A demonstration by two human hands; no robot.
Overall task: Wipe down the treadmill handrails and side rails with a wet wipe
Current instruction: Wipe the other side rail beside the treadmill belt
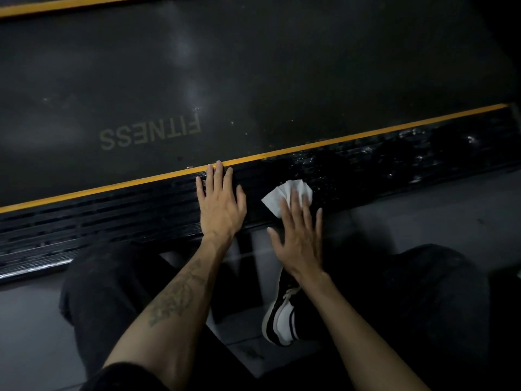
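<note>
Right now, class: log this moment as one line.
left hand: flat on rail | right hand: pressing wipe | rail wet rightward

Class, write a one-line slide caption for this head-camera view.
Right hand presses a white wet wipe on the treadmill's black side rail; left hand rests flat beside it.

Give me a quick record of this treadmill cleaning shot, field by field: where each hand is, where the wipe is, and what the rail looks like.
left hand: flat on the side rail, fingers straight, fingertips reaching the yellow stripe
right hand: straight fingers pressing the wipe onto the rail
wipe: white, crumpled, partly under the fingers
side rail: black, ribbed; wet glints to the right of the wipe
belt: dark, printed FITNESS
person: crouched beside the treadmill, one shoe visible
</note>
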